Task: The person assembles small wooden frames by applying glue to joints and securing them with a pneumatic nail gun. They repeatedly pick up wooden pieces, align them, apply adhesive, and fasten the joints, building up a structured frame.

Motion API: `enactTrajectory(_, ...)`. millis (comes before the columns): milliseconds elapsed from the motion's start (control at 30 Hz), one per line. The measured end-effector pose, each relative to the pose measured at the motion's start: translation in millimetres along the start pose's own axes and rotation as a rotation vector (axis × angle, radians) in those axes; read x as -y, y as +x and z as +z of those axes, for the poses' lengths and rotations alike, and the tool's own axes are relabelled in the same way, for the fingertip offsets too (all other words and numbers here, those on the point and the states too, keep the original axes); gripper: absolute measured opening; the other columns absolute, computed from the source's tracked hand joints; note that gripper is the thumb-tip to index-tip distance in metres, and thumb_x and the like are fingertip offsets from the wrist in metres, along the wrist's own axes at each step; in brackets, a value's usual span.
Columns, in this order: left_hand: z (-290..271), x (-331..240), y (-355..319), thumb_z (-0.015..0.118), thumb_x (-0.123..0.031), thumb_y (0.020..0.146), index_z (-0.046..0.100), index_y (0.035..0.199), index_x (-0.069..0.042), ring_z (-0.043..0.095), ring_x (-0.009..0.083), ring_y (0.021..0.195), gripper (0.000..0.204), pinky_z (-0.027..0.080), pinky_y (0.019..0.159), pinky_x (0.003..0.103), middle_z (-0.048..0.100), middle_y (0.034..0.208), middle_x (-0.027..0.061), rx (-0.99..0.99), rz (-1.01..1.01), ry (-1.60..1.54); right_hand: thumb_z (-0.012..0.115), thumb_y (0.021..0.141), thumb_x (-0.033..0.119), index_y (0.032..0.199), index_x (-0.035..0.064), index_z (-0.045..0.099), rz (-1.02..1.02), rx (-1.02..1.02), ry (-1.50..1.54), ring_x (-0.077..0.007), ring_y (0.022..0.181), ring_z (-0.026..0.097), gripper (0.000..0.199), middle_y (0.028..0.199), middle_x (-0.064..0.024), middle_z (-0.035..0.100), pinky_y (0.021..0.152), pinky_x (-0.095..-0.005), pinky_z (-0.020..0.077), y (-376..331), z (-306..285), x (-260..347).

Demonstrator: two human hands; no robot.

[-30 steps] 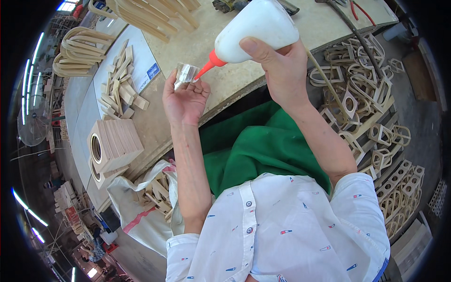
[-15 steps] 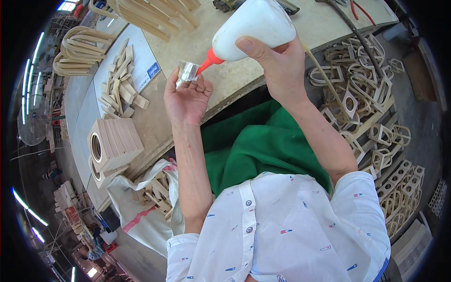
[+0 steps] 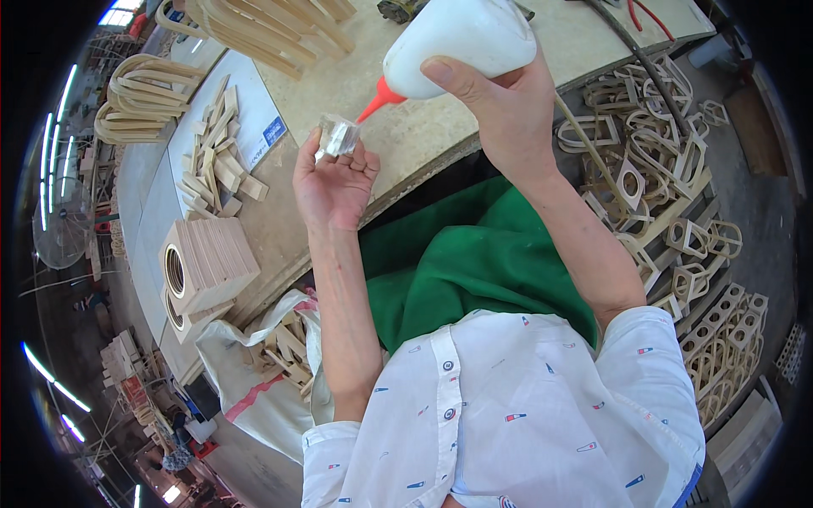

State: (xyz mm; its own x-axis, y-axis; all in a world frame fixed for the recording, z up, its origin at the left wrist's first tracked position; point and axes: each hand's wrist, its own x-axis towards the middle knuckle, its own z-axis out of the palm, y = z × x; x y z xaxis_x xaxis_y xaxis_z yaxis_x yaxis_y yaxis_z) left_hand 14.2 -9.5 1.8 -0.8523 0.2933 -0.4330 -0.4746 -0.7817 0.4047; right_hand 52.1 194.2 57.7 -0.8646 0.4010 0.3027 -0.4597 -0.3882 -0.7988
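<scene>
My left hand (image 3: 332, 182) holds a small clear cup (image 3: 339, 135) up over the wooden workbench (image 3: 406, 144). My right hand (image 3: 495, 106) grips a white glue bottle (image 3: 457, 38), tilted down to the left. Its red nozzle (image 3: 377, 102) points into the cup's rim. Both forearms rise from the lower edge, above a green cloth (image 3: 474, 262) on my lap.
Small wooden offcuts (image 3: 216, 161) lie on the bench at left, next to stacked wooden blocks with round holes (image 3: 203, 267). Curved wooden frames (image 3: 140, 97) sit farther left. Many hollow wooden frame pieces (image 3: 669, 195) pile up on the right. A white sack of scraps (image 3: 271, 356) hangs below the bench.
The bottle and my right hand have shifted slightly up and left; the nozzle stays at the cup held by my left hand.
</scene>
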Motion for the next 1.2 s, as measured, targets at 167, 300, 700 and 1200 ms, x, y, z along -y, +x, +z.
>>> enactTrajectory(167, -7, -10, -3, 0.061, -0.025, 0.088, 0.058, 0.107, -0.005, 0.066, 0.0238, 0.082, 0.028, 0.049, 0.078, 0.040, 0.067, 0.097, 0.0116, 0.100, 0.000, 0.032, 0.070, 0.086, 0.009, 0.120, -0.0020, 0.051, -0.044, 0.020, 0.024, -0.0218, 0.103, 0.063, 0.040, 0.109, -0.0092, 0.062, 0.087, -0.0398, 0.0549, 11, -22, -4)
enactTrajectory(300, -32, -26, -14, 0.060, -0.023, 0.089, 0.059, 0.112, -0.007, 0.063, 0.0239, 0.095, 0.029, 0.047, 0.085, 0.043, 0.067, 0.103, 0.0108, 0.065, 0.087, 0.199, 0.066, 0.088, 0.015, 0.117, -0.0018, 0.052, 0.083, -0.036, 0.217, -0.0231, 0.097, 0.065, 0.036, 0.106, -0.0097, 0.062, 0.082, -0.0441, 0.0586, 30, -44, 14)
enactTrajectory(700, -83, -93, -38, 0.063, -0.023, 0.089, 0.053, 0.123, 0.003, 0.066, 0.0146, 0.079, 0.044, 0.051, 0.075, 0.029, 0.066, 0.101, 0.0095, -0.250, 0.059, 1.089, 0.063, 0.091, 0.024, 0.126, -0.0013, 0.043, 0.245, -0.199, 0.037, -0.0276, 0.109, 0.061, 0.048, 0.117, -0.0142, 0.056, 0.082, -0.0464, 0.0594, 50, -117, 29)
enactTrajectory(1200, -100, -93, -48, 0.065, -0.025, 0.089, 0.050, 0.129, 0.001, 0.056, 0.0075, 0.076, 0.050, 0.044, 0.066, 0.021, 0.061, 0.090, 0.0027, -0.391, 0.291, 1.348, 0.062, 0.092, 0.030, 0.127, 0.0009, 0.044, 0.404, -0.240, 0.180, -0.0305, 0.111, 0.059, 0.049, 0.117, -0.0136, 0.057, 0.090, -0.0554, 0.0526, 51, -120, 16)
